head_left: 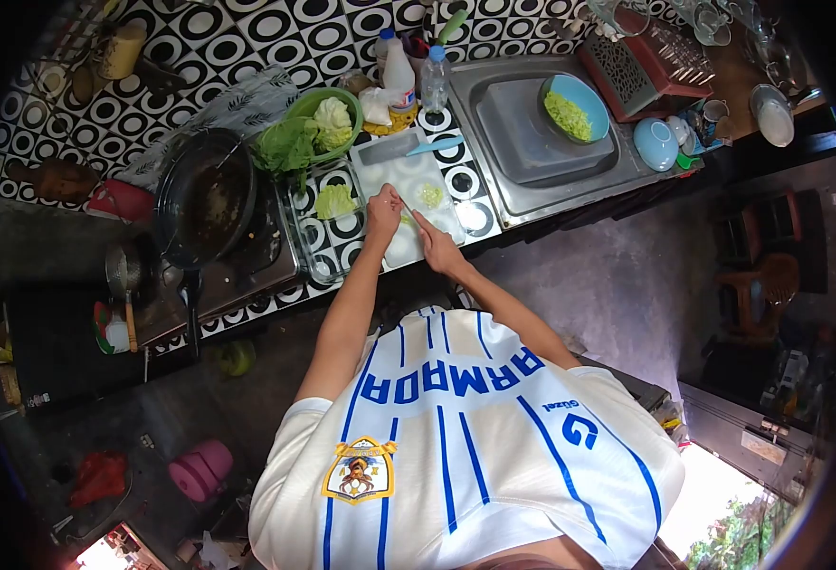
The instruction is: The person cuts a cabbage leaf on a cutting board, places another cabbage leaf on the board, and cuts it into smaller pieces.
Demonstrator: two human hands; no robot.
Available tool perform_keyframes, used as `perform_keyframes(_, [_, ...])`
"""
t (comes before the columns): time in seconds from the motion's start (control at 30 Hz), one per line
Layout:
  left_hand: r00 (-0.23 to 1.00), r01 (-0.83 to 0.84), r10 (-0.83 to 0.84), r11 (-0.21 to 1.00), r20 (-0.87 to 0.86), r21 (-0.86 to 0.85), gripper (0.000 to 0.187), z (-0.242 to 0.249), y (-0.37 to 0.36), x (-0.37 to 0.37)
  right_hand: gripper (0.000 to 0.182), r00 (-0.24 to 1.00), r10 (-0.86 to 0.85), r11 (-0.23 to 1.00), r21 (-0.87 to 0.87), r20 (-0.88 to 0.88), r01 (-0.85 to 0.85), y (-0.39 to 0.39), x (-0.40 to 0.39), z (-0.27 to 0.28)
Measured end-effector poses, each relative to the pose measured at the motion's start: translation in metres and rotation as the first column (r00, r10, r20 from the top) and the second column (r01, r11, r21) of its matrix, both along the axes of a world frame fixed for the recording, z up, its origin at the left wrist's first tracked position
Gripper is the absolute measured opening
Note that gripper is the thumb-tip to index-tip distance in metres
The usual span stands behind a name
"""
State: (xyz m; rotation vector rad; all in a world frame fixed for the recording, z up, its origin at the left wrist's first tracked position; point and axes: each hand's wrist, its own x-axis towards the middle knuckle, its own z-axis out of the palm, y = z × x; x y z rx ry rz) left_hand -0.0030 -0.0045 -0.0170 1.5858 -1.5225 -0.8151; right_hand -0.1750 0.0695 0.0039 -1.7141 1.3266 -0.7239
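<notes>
Over a pale cutting board [401,255] on the tiled counter, my left hand [384,210] is closed, its fingers pinched at something too small to make out. Just to its right, my right hand [437,249] is wrapped round what looks like a small knife, whose thin dark blade [408,208] points up toward my left fingers. Chopped pale green bits [429,196] lie on the board beyond my right hand. Left of my left hand, a piece of light green leaf [335,201] rests in a clear tray [317,269]. A blue-handled knife [434,145] lies across the board's far end.
A green basin [354,103] holds leafy vegetables behind the tray. Bottles [434,81] stand beyond the board. The sink [504,201] at right bears a blue bowl [600,95] of chopped greens. A dark wok [168,233] sits on the stove at left.
</notes>
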Motion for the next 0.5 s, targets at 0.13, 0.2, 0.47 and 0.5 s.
perform_keyframes(0.13, [0.999, -0.026, 0.026, 1.000, 0.023, -0.007, 0.015, -0.004, -0.002, 0.001, 0.049, 1.000, -0.009, 0.999, 0.047, -0.008, 0.009, -0.007, 0.007, 0.000])
perform_keyframes(0.2, [0.999, -0.032, 0.032, 0.999, 0.030, -0.009, 0.014, -0.002, -0.001, 0.000, 0.048, 0.999, -0.010, 0.996, 0.087, -0.037, 0.013, -0.010, 0.006, 0.004])
perform_keyframes(0.47, [0.998, -0.034, 0.032, 0.999, 0.049, 0.030, 0.010, -0.004, -0.002, 0.001, 0.050, 0.996, 0.013, 0.999, 0.046, -0.086, -0.009, -0.021, 0.008, -0.003])
perform_keyframes(0.5, [0.998, -0.043, 0.041, 0.998, 0.055, 0.038, 0.010, -0.001, -0.002, 0.000, 0.051, 0.994, 0.017, 0.999, 0.050, -0.104, -0.012, -0.019, 0.007, 0.000])
